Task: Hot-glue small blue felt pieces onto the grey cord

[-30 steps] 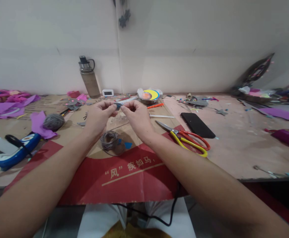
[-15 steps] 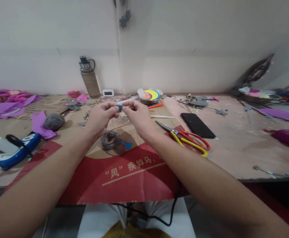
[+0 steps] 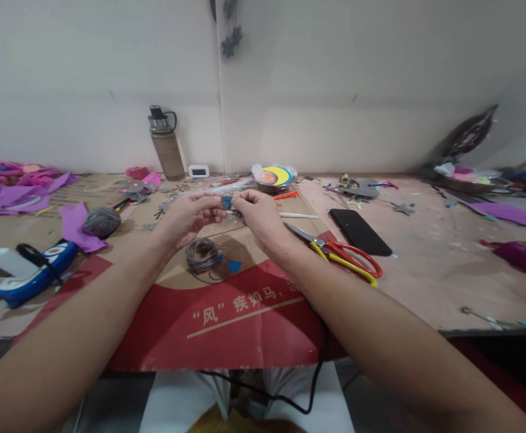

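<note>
My left hand [image 3: 187, 215] and my right hand [image 3: 257, 214] meet above the middle of the table. Both pinch a small blue piece [image 3: 227, 202] between their fingertips. Just below them a coil of grey cord [image 3: 201, 255] lies on the cardboard, with a small blue cut-out [image 3: 233, 265] beside it. The red-printed cardboard sheet [image 3: 227, 319] reaches under both forearms to the table's front edge.
Yellow and red scissors [image 3: 342, 257] and a black phone [image 3: 359, 223] lie right of my hands. A grey yarn ball [image 3: 101, 221], purple felt [image 3: 77, 226] and a blue tool [image 3: 35, 273] sit left. A water bottle [image 3: 166, 143] and a bowl [image 3: 274, 176] stand by the wall.
Both hands have dropped slightly toward the table while keeping their pinch on the blue piece. The view has tilted a little.
</note>
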`<state>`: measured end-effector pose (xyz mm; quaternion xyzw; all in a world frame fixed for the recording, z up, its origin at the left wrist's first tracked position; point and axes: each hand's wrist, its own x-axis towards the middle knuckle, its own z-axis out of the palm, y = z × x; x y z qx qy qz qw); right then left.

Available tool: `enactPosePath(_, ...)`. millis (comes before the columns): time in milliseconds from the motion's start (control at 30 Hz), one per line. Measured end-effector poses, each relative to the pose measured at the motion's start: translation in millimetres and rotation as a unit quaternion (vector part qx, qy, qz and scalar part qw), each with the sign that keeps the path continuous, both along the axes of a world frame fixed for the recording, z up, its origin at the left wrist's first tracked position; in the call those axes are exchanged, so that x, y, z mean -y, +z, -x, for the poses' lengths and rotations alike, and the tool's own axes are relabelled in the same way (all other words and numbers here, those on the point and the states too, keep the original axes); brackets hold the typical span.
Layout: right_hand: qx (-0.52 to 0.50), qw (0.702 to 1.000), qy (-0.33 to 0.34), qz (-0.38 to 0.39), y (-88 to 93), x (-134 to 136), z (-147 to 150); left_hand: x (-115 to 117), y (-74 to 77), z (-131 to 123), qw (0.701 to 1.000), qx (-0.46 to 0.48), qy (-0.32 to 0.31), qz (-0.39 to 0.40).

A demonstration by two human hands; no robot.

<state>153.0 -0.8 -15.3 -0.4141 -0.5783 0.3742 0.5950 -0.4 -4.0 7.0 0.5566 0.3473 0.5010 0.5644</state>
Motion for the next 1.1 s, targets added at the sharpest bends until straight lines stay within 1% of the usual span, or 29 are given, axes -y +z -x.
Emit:
enactPosePath(67, 0.013, 1.000, -0.003, 0.000, 0.3, 2, 0, 1, 0.1, -1, 1.000, -0.015, 0.009, -0.017)
enactPosePath(133, 0.030, 1.000, -0.007, 0.002, 2.0, 5, 0, 4, 0.6, -2, 0.997, -0.048, 0.034, -0.042)
enactPosePath(233, 0.051, 0.999, -0.014, 0.006, 6.6, 13, 2, 7, 2.4, -4, 0.985, -0.123, 0.081, -0.087)
enactPosePath(333, 0.064, 0.998, -0.013, 0.006, 10.6, 20, 4, 8, 3.5, -3, 0.973, -0.170, 0.102, -0.114)
enactPosePath(433, 0.072, 0.997, -0.011, 0.004, 11.3, 22, 4, 5, 2.7, 0, 0.979, -0.157, 0.084, -0.100)
enactPosePath(533, 0.074, 0.997, -0.019, 0.003, 9.5, 21, 2, 1, 2.5, 5, 0.989, -0.125, 0.030, -0.066)
enactPosePath(600, 0.075, 0.997, -0.022, 0.000, 8.3, 20, 1, 0, 4.0, 7, 0.988, -0.134, 0.012, -0.068)
enactPosePath(633, 0.076, 0.997, -0.021, 0.000, 7.9, 20, 1, 1, 5.2, 7, 0.984, -0.156, 0.015, -0.084)
enactPosePath(700, 0.083, 0.996, -0.018, 0.002, 7.3, 20, 1, 5, 8.0, 6, 0.963, -0.224, 0.045, -0.141)
enactPosePath(800, 0.105, 0.994, -0.024, -0.004, 6.5, 20, 0, 11, 11.1, 3, 0.911, -0.322, 0.117, -0.230)
enactPosePath(867, 0.117, 0.993, -0.021, -0.015, 6.0, 19, 0, 14, 11.9, 2, 0.884, -0.355, 0.153, -0.264)
enactPosePath(900, 0.120, 0.992, -0.012, -0.020, 5.7, 19, -1, 14, 12.1, 2, 0.877, -0.362, 0.162, -0.272)
enactPosePath(967, 0.122, 0.992, 0.009, -0.030, 5.4, 18, -2, 14, 11.9, 3, 0.877, -0.358, 0.168, -0.272)
enactPosePath(1100, 0.123, 0.991, 0.021, -0.046, 4.0, 16, -3, 9, 11.0, 6, 0.912, -0.316, 0.146, -0.218)
